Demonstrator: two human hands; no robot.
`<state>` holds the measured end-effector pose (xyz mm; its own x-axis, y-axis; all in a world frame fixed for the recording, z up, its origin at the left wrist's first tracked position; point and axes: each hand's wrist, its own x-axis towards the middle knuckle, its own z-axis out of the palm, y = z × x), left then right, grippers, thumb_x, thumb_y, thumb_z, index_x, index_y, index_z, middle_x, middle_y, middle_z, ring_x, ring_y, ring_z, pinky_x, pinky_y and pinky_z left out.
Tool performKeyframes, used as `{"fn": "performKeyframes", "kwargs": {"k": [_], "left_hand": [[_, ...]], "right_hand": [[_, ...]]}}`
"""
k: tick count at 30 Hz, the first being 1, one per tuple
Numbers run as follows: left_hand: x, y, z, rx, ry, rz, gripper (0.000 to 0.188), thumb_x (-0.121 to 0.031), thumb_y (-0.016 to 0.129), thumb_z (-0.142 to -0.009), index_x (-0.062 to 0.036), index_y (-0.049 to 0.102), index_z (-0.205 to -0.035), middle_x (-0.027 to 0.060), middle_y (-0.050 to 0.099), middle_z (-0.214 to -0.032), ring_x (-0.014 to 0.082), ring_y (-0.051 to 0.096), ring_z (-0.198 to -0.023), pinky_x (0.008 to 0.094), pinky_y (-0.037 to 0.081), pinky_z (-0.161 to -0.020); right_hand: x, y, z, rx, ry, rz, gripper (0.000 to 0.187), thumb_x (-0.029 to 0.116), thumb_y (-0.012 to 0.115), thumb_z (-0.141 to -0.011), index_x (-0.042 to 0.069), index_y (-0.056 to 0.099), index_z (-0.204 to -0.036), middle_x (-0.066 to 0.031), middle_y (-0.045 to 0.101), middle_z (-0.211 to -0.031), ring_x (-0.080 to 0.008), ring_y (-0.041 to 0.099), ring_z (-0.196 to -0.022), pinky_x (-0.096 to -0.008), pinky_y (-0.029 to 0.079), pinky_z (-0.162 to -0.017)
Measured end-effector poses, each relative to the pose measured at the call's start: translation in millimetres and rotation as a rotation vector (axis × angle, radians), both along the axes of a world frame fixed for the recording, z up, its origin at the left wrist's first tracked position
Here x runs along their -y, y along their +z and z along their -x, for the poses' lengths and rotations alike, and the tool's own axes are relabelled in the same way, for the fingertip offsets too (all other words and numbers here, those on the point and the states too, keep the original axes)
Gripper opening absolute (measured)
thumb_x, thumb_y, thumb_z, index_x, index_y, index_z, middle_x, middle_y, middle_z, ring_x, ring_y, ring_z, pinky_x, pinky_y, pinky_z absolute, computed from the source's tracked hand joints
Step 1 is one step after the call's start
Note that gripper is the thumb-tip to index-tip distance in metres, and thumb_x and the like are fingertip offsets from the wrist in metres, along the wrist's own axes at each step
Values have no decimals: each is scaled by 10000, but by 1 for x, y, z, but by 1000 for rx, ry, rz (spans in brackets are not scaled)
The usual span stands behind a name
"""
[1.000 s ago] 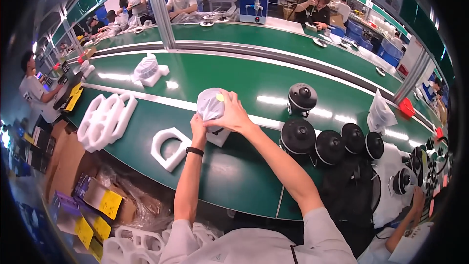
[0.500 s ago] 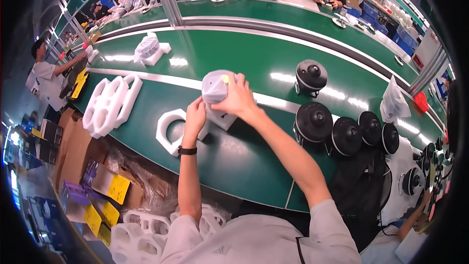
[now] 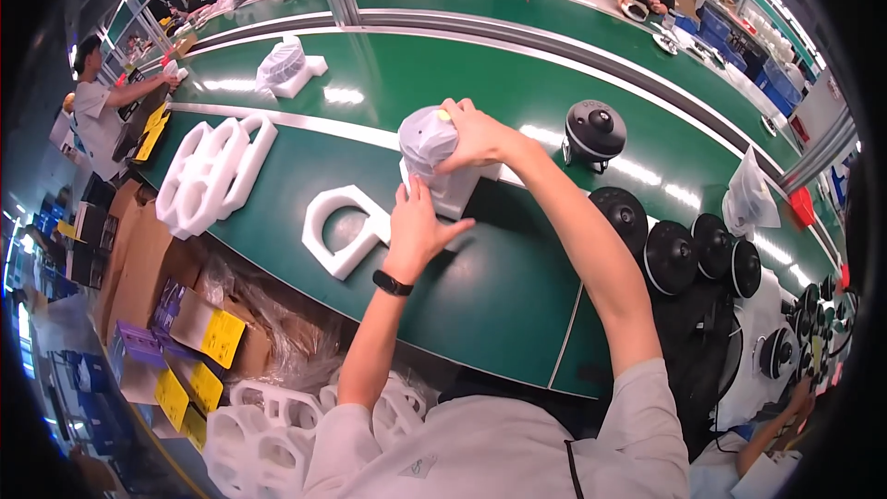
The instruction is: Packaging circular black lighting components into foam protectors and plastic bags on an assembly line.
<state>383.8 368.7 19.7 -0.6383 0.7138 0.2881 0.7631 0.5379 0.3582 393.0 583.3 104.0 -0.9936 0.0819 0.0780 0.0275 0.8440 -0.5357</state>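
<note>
Grip of right hand (image 3: 479, 137) around a bagged unit (image 3: 427, 140), fingers over its upper right, thumb lower. Left hand (image 3: 418, 229) open just below, thumb spread wide, fingertips close to the unit's near edge, contact unclear. Foam block (image 3: 452, 192) underneath, on the table (image 3: 499, 305); seating impossible to tell. Foam frame (image 3: 315, 225) left of the left hand, foam stack (image 3: 249, 176) farther left. Black domes (image 3: 671, 257) to the right; another wrapped piece (image 3: 280, 65) beyond the white rail (image 3: 314, 124).
</note>
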Motion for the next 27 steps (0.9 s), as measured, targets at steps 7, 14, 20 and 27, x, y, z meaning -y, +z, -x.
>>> {"fn": "performKeyframes", "kwargs": {"k": [7,14,20,27], "left_hand": [[-1,0,-10,-22,-27,59,1146,-620,831,-687,189,420,-1388,350,469,-1429,477,407,-1380,561,274,-1198],[31,24,3,282,144,-338,1103,-414,843,-805,189,220,-1487,426,450,-1395,476,501,-1308,470,444,-1037],[-19,25,31,464,277,-630,1258,-522,839,-771,162,118,-1541,365,402,-1501,424,433,-1410,408,372,-1154],[-56,-18,74,1032,408,-921,1130,-622,825,-730,101,368,-1468,280,514,-1429,358,512,-1333,415,409,-1114]], "right_hand": [[23,-9,3,-63,86,-129,1064,444,889,-549,7,411,-1392,-273,469,-1291,-462,534,-1151,-504,468,-1032],[34,-48,2,-105,-99,-105,1143,441,899,-520,73,358,-1458,-273,381,-1404,-503,481,-1188,-560,450,-1049],[34,-60,-7,-111,-148,52,1233,541,902,-546,106,296,-1528,-279,287,-1520,-529,404,-1326,-578,379,-1132],[27,-85,1,-40,-444,404,1268,783,761,-631,96,280,-1582,-312,399,-1508,-492,352,-1413,-538,286,-1185]]}}
